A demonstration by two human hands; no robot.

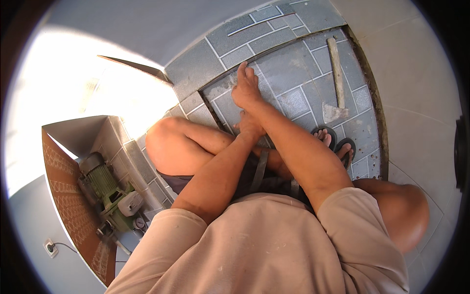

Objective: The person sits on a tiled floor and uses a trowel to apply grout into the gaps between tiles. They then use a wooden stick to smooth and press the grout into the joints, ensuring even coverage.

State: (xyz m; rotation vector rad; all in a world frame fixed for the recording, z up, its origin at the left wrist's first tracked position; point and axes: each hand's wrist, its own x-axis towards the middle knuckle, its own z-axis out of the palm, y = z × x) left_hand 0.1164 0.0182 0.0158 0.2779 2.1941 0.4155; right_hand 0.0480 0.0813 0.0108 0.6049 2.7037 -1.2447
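I squat over a recessed section of grey-blue patterned floor tiles [281,73] with white joint lines. My right hand [246,85] reaches across to the far left corner of this section. Its index finger stretches toward the dark gap along the edge, with the other fingers partly bent; nothing shows in it. Behind the right forearm, my left hand [250,125] is low over the tiles. Its fingers are mostly hidden. A hatchet-like tool with a worn wooden handle [336,66] and a grey, dusty head [334,113] lies on the tiles to the right.
A raised tile border [235,36] runs along the wall, and a dark gap [374,98] bounds the right side. Plain beige tiles [411,73] lie beyond. At left stand a green pump motor [105,179] and a brown patterned panel [61,181]. My sandaled feet [333,142] rest on the tiles.
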